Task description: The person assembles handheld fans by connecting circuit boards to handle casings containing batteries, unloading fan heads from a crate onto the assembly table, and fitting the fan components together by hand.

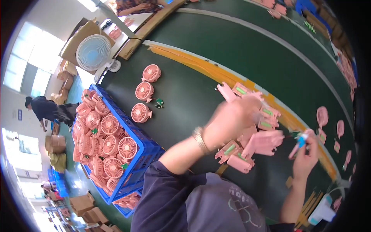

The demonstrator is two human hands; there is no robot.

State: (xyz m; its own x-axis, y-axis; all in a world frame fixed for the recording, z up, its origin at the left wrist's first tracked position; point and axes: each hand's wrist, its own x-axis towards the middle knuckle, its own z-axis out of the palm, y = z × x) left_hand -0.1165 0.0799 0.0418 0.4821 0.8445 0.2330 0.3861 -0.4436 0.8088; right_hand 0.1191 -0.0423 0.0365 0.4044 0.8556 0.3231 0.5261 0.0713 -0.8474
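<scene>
My left hand is smeared by motion over a cluster of pink plastic handle housings. Its fingers cannot be made out, and part of the cluster is hidden beneath it. Green strips show inside several of the open housings. To the right, my right hand is closed, with its fingertips pinched around a small pink plastic part. Something blue and white shows at those fingertips; I cannot tell what it is. A thin dark wire runs between there and the cluster.
At left stands a blue crate heaped with pink fan heads. Three more fan heads lie on the dark green table beside a small green circuit board. Orange tape edges a conveyor belt beyond. A white fan stands far left.
</scene>
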